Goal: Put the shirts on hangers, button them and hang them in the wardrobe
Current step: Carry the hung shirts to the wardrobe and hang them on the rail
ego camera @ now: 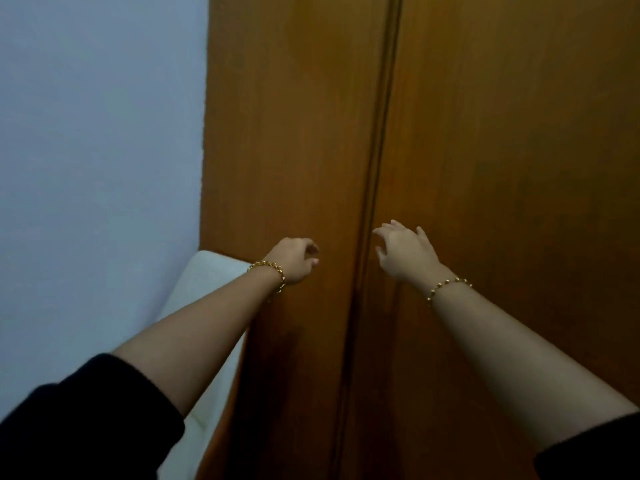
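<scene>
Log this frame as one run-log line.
stage: at closed wardrobe doors | left hand: curled, at left door | right hand: open, empty, near centre seam | shirts, hangers: not in view

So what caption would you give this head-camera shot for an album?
Both hands reach for closed wardrobe doors: left hand curled on the left door, right hand spread by the seam.

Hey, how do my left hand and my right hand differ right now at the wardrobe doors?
The left hand is curled, with the fingers bent in against the left door; the right hand is open with fingers spread. The left hand sits well left of the seam between the doors, while the right hand's fingertips reach close to that seam, in front of the right door. Both wear a gold bracelet and hold nothing that shows.
</scene>
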